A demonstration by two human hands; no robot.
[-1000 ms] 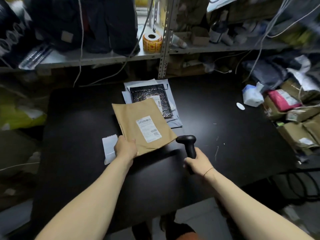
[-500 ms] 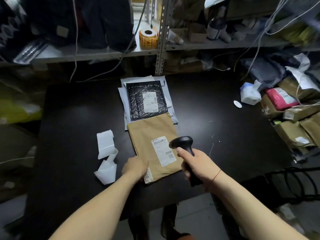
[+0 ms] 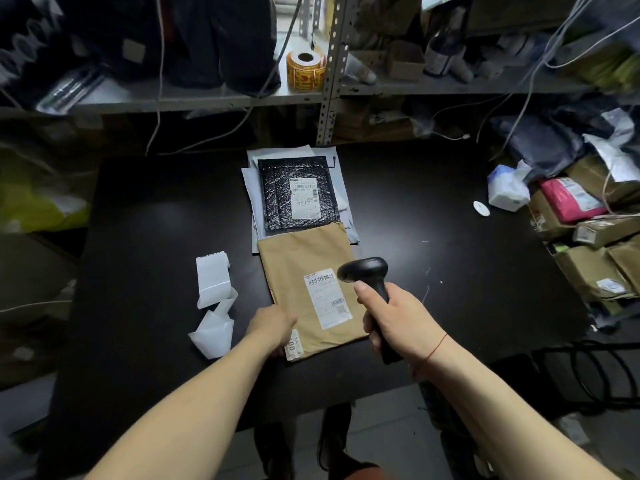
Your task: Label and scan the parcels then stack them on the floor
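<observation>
Since a second ago the brown envelope has come down from a tilted hold and now lies flat on the black table, and the scanner has been lifted from beside it to just over its right edge.

The right hand is wrapped tight around the scanner's handle, thumb up the near side. The scanner's head sticks out beyond the fist and points left at the white shipping label, which sits on the envelope just left of that grip.

The left hand rests back-up on the envelope's near left corner. Its fingers are tucked out of view, so whether they pinch the edge or only press on it cannot be told. A small printed sticker shows on the envelope right beside this hand.

Beyond both hands, the envelope's far end overlaps a black bubble mailer with its own label, lying on top of a few pale mailers. Left of the left hand, apart from the envelope, lies a curled strip of white backing paper. Well to the right of the scanner grip, boxes and bags are heaped past the table's edge, with a white tissue pack near them. Far beyond the hands, a roll of yellow stickers stands on the shelf.
</observation>
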